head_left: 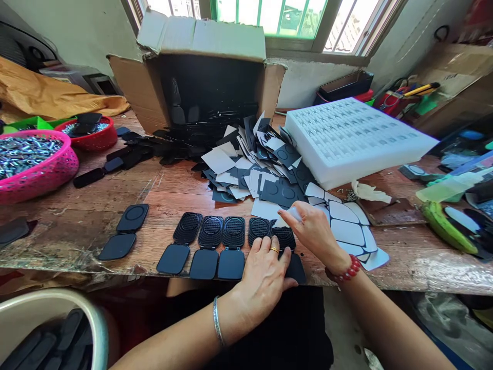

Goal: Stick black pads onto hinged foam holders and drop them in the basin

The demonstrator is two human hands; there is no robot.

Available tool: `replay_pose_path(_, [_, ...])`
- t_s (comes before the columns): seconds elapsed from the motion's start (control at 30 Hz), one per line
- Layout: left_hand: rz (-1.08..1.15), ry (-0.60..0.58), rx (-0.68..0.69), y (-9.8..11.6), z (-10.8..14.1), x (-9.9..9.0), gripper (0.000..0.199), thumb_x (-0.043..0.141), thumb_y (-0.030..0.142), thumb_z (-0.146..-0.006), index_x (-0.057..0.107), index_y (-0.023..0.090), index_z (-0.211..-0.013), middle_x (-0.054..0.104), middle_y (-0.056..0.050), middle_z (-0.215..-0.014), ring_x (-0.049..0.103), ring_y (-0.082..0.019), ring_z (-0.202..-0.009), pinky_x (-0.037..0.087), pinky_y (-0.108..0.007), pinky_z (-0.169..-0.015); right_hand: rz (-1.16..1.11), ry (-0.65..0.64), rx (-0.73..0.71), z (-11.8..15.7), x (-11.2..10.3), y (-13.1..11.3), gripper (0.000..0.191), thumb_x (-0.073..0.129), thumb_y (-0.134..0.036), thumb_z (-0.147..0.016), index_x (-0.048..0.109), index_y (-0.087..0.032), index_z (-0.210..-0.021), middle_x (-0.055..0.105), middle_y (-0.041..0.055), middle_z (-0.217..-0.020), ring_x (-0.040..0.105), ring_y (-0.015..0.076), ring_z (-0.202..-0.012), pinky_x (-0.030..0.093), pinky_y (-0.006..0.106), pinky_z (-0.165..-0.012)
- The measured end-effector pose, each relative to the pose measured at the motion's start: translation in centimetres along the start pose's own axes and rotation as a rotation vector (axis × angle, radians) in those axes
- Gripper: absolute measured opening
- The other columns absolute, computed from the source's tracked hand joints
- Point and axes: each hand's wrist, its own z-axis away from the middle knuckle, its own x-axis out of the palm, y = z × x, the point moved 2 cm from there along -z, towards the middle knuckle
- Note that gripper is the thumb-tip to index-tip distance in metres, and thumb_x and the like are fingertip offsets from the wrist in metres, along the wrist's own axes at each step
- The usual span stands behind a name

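Several black hinged square cases (203, 263) lie unfolded in a row along the table's near edge, their upper halves ridged with a round ring. My left hand (262, 272) rests over the right end of this row, fingers spread and pressed down, covering much of the last two cases. Above the rightmost case (284, 237), my right hand (314, 231) is closed around a small whitish translucent object (295, 213), mostly hidden by the fingers. Another unfolded case (117, 246) lies apart at the left. White rounded-square stickers (346, 232) lie right of my right hand.
Black and white cards (250, 172) are heaped before an open cardboard box (131, 90) of black pieces. A white foam tray (327, 167) stands at the right. Pink (42, 177) and red baskets (102, 139) hold metal parts. A bucket (100, 329) sits below left.
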Motion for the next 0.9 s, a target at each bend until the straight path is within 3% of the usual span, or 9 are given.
replay_pose_path(0.23, [0.013,-0.006,-0.013,0.0,0.0,-0.1,0.063,0.066,0.061,-0.083,0.061,0.022,-0.132,0.060,-0.016,-0.132,0.055,-0.030,-0.111,0.044,-0.040,-0.093,0.028,0.035,0.051,-1.0,-0.3,1.6,0.057,0.030,-0.070,-0.095,0.043,-0.024,-0.065,0.053,0.0037,-0.062,0.045,0.0179,-0.058,0.027,0.031,-0.058])
replay_pose_path(0.47, [0.013,-0.029,-0.016,0.1,-0.1,-0.7,0.061,0.066,0.059,-0.084,0.062,0.021,-0.130,0.060,-0.016,-0.133,0.055,-0.030,-0.112,0.044,-0.042,-0.095,0.022,0.061,0.150,0.5,-2.5,2.6,0.060,0.034,-0.077,-0.089,0.034,-0.026,-0.058,0.044,-0.0001,-0.052,0.035,0.0155,-0.050,0.025,0.031,-0.055])
replay_pose_path(0.57, [0.044,-0.047,-0.030,0.2,0.1,-0.7,0.059,0.067,0.057,-0.084,0.062,0.021,-0.130,0.059,-0.016,-0.135,0.055,-0.031,-0.115,0.044,-0.043,-0.097,-0.070,-0.004,0.186,1.1,-3.3,2.8,0.060,0.038,-0.078,-0.086,0.041,-0.025,-0.058,0.044,-0.0007,-0.050,0.038,0.0153,-0.049,0.027,0.031,-0.054])
replay_pose_path(0.73, [0.151,0.003,-0.064,-0.8,1.3,-1.0,0.063,0.058,0.058,-0.089,0.052,0.023,-0.141,0.049,-0.013,-0.149,0.046,-0.033,-0.133,0.039,-0.048,-0.108,-0.268,0.051,0.333,1.5,-4.1,3.5,0.057,0.050,-0.072,-0.084,0.041,-0.023,-0.055,0.041,-0.0028,-0.050,0.037,0.0135,-0.052,0.028,0.029,-0.052])
replay_pose_path(0.9, [0.138,0.022,-0.170,-3.1,2.6,-2.0,0.042,0.054,0.039,-0.097,0.059,0.018,-0.132,0.056,-0.010,-0.143,0.046,-0.031,-0.132,0.040,-0.046,-0.109,-0.530,-0.006,0.453,1.0,-2.4,2.8,0.052,0.056,-0.062,-0.086,0.034,-0.024,-0.058,0.033,-0.0060,-0.051,0.031,0.0110,-0.049,0.024,0.028,-0.048])
